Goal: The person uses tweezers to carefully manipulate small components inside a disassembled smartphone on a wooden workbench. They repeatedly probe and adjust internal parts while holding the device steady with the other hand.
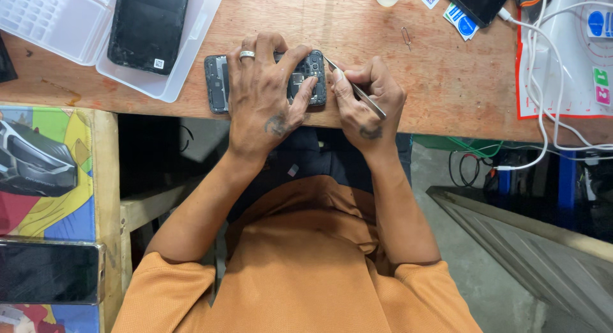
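Note:
An opened dark phone (217, 84) lies face down near the front edge of the wooden table (357, 26), its inner board and camera parts exposed. My left hand (262, 97), a ring on one finger, lies over the phone's middle and presses it down. My right hand (364, 100) holds metal tweezers (357, 90) like a pen. Their tip points at the phone's right end near the camera.
A clear plastic tray (64, 20) at the back left carries a black phone back cover (148, 26). White cables (543, 90) run over a white mat (575, 52) at the right. A small pin (407, 36) lies behind my right hand. Another phone (48, 272) rests on a colourful pad at lower left.

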